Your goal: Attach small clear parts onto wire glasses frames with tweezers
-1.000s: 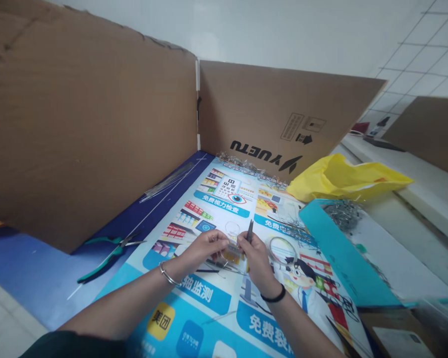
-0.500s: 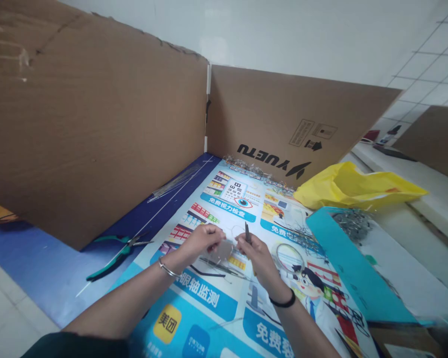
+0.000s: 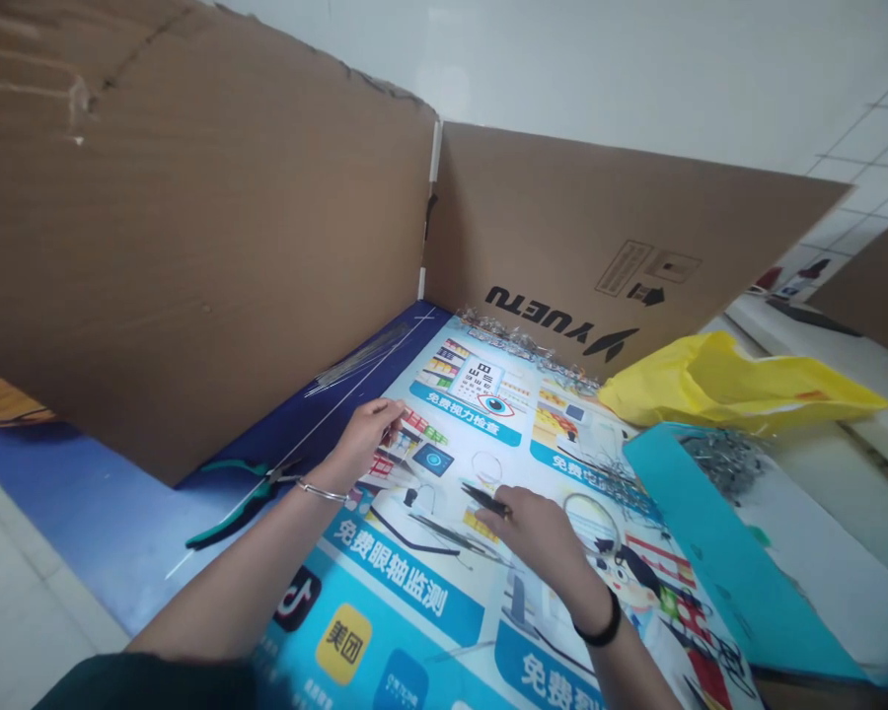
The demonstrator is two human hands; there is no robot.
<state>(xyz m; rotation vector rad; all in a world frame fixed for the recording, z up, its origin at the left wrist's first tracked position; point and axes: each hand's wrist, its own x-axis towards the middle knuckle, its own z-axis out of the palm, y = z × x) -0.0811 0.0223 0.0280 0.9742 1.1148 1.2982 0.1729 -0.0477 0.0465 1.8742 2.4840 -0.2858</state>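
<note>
Right hand (image 3: 537, 528) grips the dark pointed tool (image 3: 486, 499) above the poster (image 3: 433, 631), left hand (image 3: 362, 439) has fingers bunched, can't tell on what; a low sweep could snag and scatter the loose thin wires (image 3: 451, 535) nearby.

Left hand (image 3: 370, 436) half-curled, fingers bent inward; right hand (image 3: 537, 532) well apart, fingers gripping.
</note>
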